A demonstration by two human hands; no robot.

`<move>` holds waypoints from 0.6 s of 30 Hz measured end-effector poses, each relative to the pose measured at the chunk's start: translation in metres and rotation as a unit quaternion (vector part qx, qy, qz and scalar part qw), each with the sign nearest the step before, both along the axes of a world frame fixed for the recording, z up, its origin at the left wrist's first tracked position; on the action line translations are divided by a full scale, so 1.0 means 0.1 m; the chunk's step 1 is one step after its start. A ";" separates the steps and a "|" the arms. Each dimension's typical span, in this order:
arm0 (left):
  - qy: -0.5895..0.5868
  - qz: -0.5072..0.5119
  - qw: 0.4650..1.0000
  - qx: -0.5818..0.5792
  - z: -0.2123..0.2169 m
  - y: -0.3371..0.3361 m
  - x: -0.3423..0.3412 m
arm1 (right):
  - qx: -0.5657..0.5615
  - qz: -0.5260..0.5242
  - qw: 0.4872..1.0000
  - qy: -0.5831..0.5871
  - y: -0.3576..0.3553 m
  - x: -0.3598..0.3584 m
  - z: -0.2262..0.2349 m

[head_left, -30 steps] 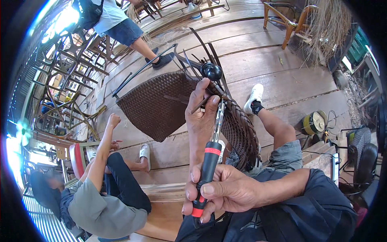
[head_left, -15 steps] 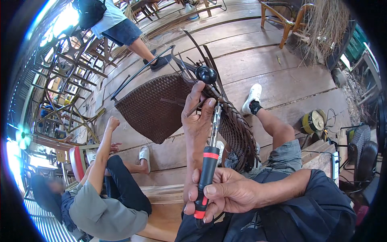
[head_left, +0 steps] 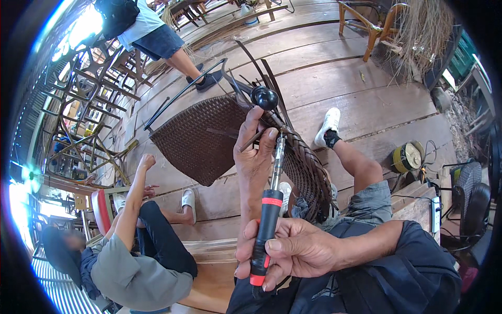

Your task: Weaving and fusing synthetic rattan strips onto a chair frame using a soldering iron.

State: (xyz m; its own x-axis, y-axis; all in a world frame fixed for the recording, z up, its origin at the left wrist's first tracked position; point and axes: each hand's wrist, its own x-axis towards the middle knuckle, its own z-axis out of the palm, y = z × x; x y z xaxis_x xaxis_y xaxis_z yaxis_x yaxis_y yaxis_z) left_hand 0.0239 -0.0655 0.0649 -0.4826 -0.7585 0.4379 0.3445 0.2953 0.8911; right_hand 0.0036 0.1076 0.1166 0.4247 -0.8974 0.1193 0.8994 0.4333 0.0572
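Observation:
A woven dark-brown chair (head_left: 201,141) is tipped in front of me, its braided edge (head_left: 308,157) running down between my legs. In my right hand (head_left: 300,246) is a soldering iron (head_left: 270,217) with a black-and-red handle, held upright in closed fingers. Its metal barrel points up, and the tip is close to or touching the braid; I cannot tell which. My left hand (head_left: 254,165) grips the chair edge there, with a short brown strip (head_left: 252,141) pinched between thumb and fingers. Just above those fingers is a shiny black ball-shaped piece (head_left: 265,98). Loose strips (head_left: 271,78) stick up behind it.
At the left sits a co-worker (head_left: 141,277) with a raised forearm; another person (head_left: 162,44) stands at the back left. Chair frames (head_left: 86,99) are stacked along the left. A yellow-and-black reel (head_left: 407,158), a power strip (head_left: 435,214) and cables lie at the right.
The chair's top end and the black ball have shifted very slightly left. The soldering iron has moved a touch left with my right hand; both grips are unchanged.

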 end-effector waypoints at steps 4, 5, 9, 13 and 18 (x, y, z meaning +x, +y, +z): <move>-0.021 0.019 1.000 -0.013 0.02 0.00 0.01 | 0.001 -0.008 1.000 -0.002 0.01 0.01 0.00; -0.025 0.024 0.999 -0.015 0.02 0.00 0.01 | -0.001 -0.013 1.000 -0.007 0.01 0.02 -0.01; -0.036 0.036 0.998 -0.020 0.04 0.01 0.02 | 0.014 -0.019 1.000 -0.005 0.01 0.06 -0.04; -0.025 0.026 0.999 0.008 0.05 0.03 0.03 | 0.024 -0.026 0.999 -0.007 0.02 0.07 -0.06; 0.000 0.005 1.000 0.015 0.03 0.02 0.02 | 0.029 -0.017 0.999 -0.002 0.03 0.05 -0.03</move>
